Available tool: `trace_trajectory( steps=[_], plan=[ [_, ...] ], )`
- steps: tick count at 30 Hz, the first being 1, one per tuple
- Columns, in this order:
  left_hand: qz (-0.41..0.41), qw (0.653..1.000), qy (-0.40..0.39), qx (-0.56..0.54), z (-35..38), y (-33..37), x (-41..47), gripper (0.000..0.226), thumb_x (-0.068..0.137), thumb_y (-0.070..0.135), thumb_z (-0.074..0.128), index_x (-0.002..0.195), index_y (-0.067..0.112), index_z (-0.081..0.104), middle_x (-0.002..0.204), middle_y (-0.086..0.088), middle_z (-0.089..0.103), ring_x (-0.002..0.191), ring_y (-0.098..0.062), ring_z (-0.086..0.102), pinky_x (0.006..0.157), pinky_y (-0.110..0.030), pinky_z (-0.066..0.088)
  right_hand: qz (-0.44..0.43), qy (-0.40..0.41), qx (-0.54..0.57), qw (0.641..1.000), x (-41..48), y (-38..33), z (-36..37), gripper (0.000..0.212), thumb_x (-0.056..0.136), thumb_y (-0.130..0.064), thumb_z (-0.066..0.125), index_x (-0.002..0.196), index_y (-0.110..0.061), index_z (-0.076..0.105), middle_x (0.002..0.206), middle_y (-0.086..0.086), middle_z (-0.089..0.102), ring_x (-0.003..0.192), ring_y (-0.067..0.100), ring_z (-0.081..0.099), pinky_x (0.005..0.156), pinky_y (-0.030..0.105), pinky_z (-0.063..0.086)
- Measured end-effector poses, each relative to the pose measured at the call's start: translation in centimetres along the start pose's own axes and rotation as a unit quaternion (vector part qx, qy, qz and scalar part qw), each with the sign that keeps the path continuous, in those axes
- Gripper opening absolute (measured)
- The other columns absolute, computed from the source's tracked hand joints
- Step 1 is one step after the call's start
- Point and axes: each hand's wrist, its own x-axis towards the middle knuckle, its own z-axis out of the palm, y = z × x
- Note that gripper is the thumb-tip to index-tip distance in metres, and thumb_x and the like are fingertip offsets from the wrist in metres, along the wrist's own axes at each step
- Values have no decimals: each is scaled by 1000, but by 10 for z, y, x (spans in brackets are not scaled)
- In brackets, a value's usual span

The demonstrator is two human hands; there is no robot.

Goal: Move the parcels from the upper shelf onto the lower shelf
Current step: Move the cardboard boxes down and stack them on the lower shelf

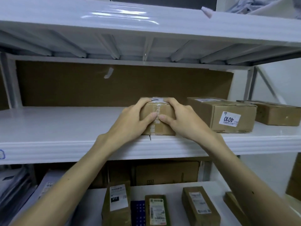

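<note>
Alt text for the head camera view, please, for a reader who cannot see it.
A person's left hand and right hand hold a small taped cardboard parcel at the front edge of a white upper shelf, with two more cardboard boxes to its right. Labelled parcels lie on the lower shelf below.

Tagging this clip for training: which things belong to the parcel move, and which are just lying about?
Job: small taped box, gripped by left hand and right hand; 4010 box; flat box at far right; upper shelf; lower shelf.
Lying about: cardboard back sheet; top shelf; crumpled fabric at top right.
</note>
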Motion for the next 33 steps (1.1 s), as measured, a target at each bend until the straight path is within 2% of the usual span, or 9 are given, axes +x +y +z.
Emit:
trace_trajectory(
  steps=[2,4,7,16,20,27,29,33],
  plan=[
    [4,1000,6,-17,3,-2,1,38,93,45,54,129,38,45,103,16,55,93,-4,47,68,-5,34,8,6,15,1000,-1,-1,3,53,95,-37,54,142,-26,33,122,12,57,119,27,47,88,29,38],
    [2,1000,6,-25,5,-3,0,37,93,45,54,128,38,44,103,15,55,94,-6,48,68,-9,34,14,11,25,1000,-1,-3,6,53,95,-36,54,142,-27,32,121,15,56,116,29,48,83,28,36],
    [3,999,13,-32,7,-2,-2,37,94,43,55,128,37,44,104,16,54,91,-5,49,68,-6,35,23,27,36,999,-3,-4,10,53,94,-34,56,142,-26,33,121,17,57,113,32,52,87,33,42],
    [4,997,59,-48,11,8,-19,41,95,38,54,134,32,43,130,4,56,113,-19,54,92,-38,46,8,76,53,996,-21,-10,11,52,94,-30,57,140,-28,35,124,11,57,114,33,52,94,43,44],
    [25,995,83,-43,10,25,-35,42,96,37,53,136,32,41,136,8,50,115,-18,52,91,-45,48,-22,112,63,991,-44,-13,3,52,95,-25,56,143,-26,34,134,5,52,119,25,47,92,31,35],
    [64,989,131,-12,-8,64,-77,43,96,30,55,137,26,42,139,5,46,114,-13,52,90,-38,49,-78,143,140,977,-86,-24,-9,53,94,-24,56,143,-25,35,140,-1,48,124,16,48,100,33,45],
    [72,989,130,-10,-15,74,-91,44,96,30,54,138,25,40,140,3,44,115,-12,50,90,-34,50,-93,157,146,972,-101,-31,-11,52,94,-22,56,142,-23,36,141,0,47,125,15,47,100,30,45],
    [73,987,141,-9,-28,85,-109,44,96,27,55,138,21,41,141,0,44,117,-8,48,88,-6,39,-95,168,141,971,-121,-48,-17,52,95,-21,55,143,-21,35,144,2,43,127,16,45,99,27,40]
  ],
)
